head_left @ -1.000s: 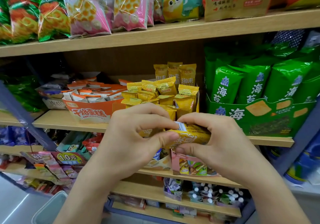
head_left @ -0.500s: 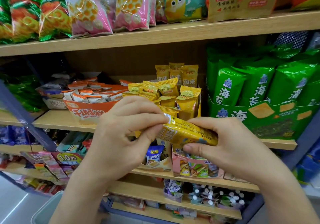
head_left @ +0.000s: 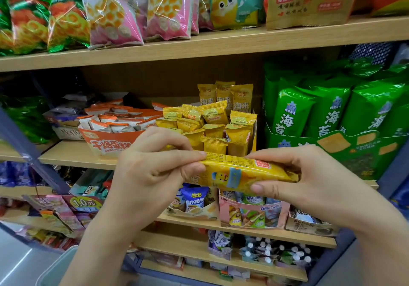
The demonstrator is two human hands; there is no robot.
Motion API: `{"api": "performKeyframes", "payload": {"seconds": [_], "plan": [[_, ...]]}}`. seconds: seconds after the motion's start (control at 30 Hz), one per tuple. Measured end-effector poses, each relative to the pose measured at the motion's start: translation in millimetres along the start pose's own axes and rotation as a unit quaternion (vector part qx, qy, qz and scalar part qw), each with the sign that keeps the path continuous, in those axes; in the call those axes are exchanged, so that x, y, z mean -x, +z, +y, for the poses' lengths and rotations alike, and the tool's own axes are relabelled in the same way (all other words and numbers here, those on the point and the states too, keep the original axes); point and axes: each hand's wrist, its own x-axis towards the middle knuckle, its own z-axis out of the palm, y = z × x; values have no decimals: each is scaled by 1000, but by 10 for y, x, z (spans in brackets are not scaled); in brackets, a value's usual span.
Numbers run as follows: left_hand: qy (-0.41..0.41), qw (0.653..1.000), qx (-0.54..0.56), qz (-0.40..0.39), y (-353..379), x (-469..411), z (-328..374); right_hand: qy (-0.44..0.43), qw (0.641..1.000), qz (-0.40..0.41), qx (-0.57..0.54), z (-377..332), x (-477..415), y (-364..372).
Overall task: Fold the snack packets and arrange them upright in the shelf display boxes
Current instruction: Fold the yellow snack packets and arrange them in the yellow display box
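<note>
A yellow packet [head_left: 241, 173] is held lengthwise between both hands in front of the middle shelf [head_left: 73, 155], clear of the shelf and of the boxes on it. Its left end is pinched by the left hand [head_left: 150, 175], with the thumb pressed against the near face and the forefinger laid along the top edge. Its right end is gripped by the right hand [head_left: 309, 186], with the thumb set under the packet and the fingers curled over its top. The packet is kept nearly level, the right end a little lower, with fine print seen along its upper edge.

Just behind it, small yellow packets [head_left: 212, 119] are stood upright in rows in a display box [head_left: 254, 135] on the middle shelf. Three taller yellow packets [head_left: 225, 96] are stood at the back of that box. To the left of it, an orange box [head_left: 106, 144] is filled with white and orange packets lying flat. To the right, green packets [head_left: 327, 113] are stood upright in a green box [head_left: 332, 152]. On the upper shelf [head_left: 199, 44], pink bags [head_left: 110, 13] are lined up beside green and orange ones.
</note>
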Motion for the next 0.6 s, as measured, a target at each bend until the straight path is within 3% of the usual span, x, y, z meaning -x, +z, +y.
{"api": "performKeyframes", "payload": {"seconds": [0.27,0.6], "plan": [[25,995,-79,-61,32,-5,96,-37,998,55,-8,-23,-48,73],[42,993,-78,-75,124,7,148,-57,996,69,-6,-68,-69,147]]}}
